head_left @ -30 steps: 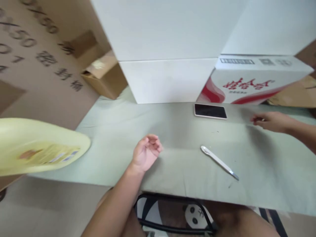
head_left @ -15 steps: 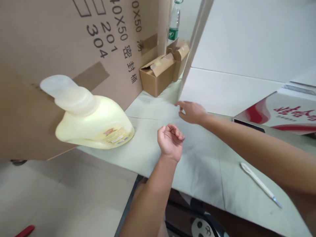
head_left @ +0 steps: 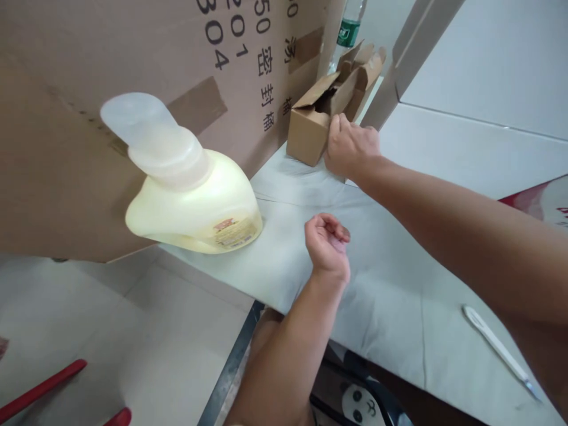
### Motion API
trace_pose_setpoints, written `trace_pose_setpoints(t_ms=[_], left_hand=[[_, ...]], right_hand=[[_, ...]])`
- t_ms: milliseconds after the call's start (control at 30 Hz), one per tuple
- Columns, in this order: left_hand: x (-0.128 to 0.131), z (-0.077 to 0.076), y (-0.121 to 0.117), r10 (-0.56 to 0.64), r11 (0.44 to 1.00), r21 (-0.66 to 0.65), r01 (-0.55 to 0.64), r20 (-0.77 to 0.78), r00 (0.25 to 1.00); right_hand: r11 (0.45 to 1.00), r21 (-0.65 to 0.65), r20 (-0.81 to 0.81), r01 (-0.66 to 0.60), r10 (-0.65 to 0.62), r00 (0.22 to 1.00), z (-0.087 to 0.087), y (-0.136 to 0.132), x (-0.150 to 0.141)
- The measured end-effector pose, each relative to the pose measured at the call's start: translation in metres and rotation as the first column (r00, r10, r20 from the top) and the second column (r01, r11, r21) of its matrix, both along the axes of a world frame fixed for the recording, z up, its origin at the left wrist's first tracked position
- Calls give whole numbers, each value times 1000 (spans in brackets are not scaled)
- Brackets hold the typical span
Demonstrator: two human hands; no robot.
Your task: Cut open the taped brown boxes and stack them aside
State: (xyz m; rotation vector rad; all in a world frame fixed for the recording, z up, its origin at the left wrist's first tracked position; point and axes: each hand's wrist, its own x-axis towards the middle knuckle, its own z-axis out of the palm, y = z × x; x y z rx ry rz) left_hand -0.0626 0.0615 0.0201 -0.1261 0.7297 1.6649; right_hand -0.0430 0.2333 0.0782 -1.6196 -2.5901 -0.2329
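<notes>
My right hand (head_left: 352, 145) reaches to the back of the table, its fingers curled against the near side of a small cardboard box (head_left: 306, 133). The box's top flaps stand partly raised, and my fingertips are partly hidden at its edge. My left hand (head_left: 327, 245) rests palm up above the light green cloth (head_left: 284, 278), fingers loosely bent and nothing in it. To its left stands a big pump-less jug of pale yellow liquid (head_left: 199, 201) with a translucent cap. A white craft knife (head_left: 499, 349) lies at the right, under my right forearm.
A tall printed carton (head_left: 177, 35) walls off the left side. Behind the small box are another cardboard box (head_left: 373, 71) and a green-labelled water bottle (head_left: 348, 32). A white panel (head_left: 479, 71) stands at right, with a red-and-white carton (head_left: 541, 201) before it.
My right hand has moved away from me, from above the cloth onto the small cardboard box. The view has shifted; my left hand keeps the same loose curl.
</notes>
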Motion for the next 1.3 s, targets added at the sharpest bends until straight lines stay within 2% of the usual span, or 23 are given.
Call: trace_pose_setpoints(t_ms=[100, 233, 367, 500, 733, 833, 933, 1000, 1067, 1167, 1233, 1300], left_hand=[[1, 0, -1, 153, 985, -58, -161, -124, 980], [7, 4, -4, 143, 989, -18, -149, -173, 974], [10, 7, -3, 139, 988, -39, -149, -181, 974], [8, 7, 2, 132, 990, -16, -138, -189, 973], [-3, 4, 7, 126, 992, 22, -124, -201, 971], [-6, 0, 7, 122, 992, 34, -117, -212, 970], [-9, -3, 8, 132, 991, 39, -126, -206, 970], [-11, -4, 8, 176, 984, 44, -171, -224, 958], [-13, -5, 8, 275, 961, 63, -269, -294, 915], [-17, -6, 7, 435, 894, 125, -431, -478, 763], [-19, -8, 6, 477, 860, 154, -486, -582, 659], [-21, -12, 6, 478, 850, 156, -503, -631, 612]], right_hand=[[999, -34, 16, 22, -22, 1000, 5, -24, 27], [991, -122, 14, 51, -50, 999, 7, -39, 50], [991, -133, 7, 19, -18, 1000, 6, -39, 46], [989, -139, 1, 51, -52, 999, 3, -26, 21], [984, -146, -42, 105, -112, 993, -6, 20, -27], [984, -130, -46, 125, -132, 990, -8, 35, -28], [982, -122, -37, 144, -150, 988, -6, 37, -17], [982, -121, -51, 148, -155, 987, -3, 27, -8], [985, -122, -76, 125, -135, 988, 0, 8, 4], [991, -117, -118, 59, -73, 990, 0, -38, 28], [995, -101, -160, 28, -44, 986, -2, -75, 54], [999, -43, -244, 31, -40, 969, -6, -115, 89]])
